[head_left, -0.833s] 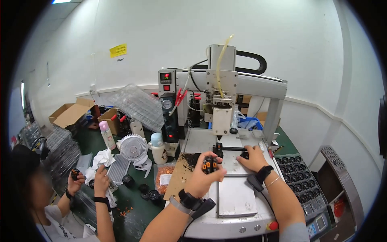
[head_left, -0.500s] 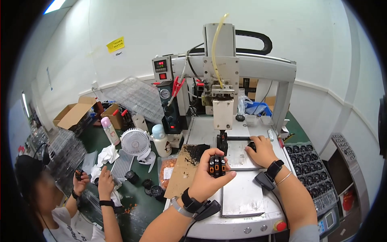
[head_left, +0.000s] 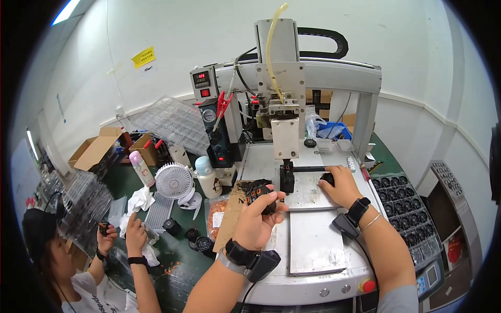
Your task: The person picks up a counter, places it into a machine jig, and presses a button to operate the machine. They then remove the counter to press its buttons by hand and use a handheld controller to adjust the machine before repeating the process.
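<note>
My left hand (head_left: 254, 225) is wrapped round a black plastic part with several orange-rimmed slots (head_left: 259, 199), held above the front of a bench machine. At the right of the machine's pale metal plate (head_left: 308, 199), my right hand (head_left: 345, 187) has its fingers closed round a small black round part (head_left: 327, 180). Most of that part's far side shows; the rest is covered by my fingers. Between the two hands, another black piece (head_left: 286, 178) stands under the machine's white head (head_left: 285, 138).
Left of the machine, a brown board (head_left: 232, 215) bears black crumbs. A bag of orange bits (head_left: 215, 211), a white fan (head_left: 174, 183) and a bottle (head_left: 207, 180) stand nearby. At right lies a tray of black round parts (head_left: 399, 203). A co-worker's hands (head_left: 136, 237) are at far left.
My left hand has turned and shifted left, tilting the slotted part over. My right hand keeps its grip at the plate's right side. The whole view has shifted slightly.
</note>
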Demonstrator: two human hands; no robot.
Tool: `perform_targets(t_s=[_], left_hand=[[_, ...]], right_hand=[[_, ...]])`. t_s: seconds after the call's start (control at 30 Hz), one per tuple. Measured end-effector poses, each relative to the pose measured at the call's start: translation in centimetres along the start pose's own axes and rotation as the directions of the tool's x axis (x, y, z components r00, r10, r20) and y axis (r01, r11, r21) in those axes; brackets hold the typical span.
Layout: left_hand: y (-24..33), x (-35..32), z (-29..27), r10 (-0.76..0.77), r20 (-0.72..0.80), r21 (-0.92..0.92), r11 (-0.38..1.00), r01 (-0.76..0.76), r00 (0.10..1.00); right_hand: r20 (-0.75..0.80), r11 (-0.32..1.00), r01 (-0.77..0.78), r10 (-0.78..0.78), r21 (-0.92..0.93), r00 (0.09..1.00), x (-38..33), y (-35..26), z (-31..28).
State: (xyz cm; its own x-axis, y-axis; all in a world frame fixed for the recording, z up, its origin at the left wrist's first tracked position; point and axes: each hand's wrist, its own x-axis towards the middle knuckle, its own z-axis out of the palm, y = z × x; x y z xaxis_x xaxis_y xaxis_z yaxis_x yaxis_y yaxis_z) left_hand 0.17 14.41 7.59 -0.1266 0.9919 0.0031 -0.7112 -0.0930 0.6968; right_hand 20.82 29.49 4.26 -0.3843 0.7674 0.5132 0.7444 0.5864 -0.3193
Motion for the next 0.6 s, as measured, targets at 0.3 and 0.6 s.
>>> perform_targets(t_s=[0.3,0.6], left_hand=[[0.4,1.9,-1.9,0.002,0.064,0.014,1.0,-0.003,0.998],[-1.5,5.6,-2.8,0.309,0.137,0.555,0.763,-0.331,0.941]], right_hand=[[-0.205,0.972,0.067,-0.02,0.227,0.978,0.2,-0.8,-2.0],[0.012,0.91,0.057,-0.068,0.41,0.998,0.8,-5.7,-3.1]])
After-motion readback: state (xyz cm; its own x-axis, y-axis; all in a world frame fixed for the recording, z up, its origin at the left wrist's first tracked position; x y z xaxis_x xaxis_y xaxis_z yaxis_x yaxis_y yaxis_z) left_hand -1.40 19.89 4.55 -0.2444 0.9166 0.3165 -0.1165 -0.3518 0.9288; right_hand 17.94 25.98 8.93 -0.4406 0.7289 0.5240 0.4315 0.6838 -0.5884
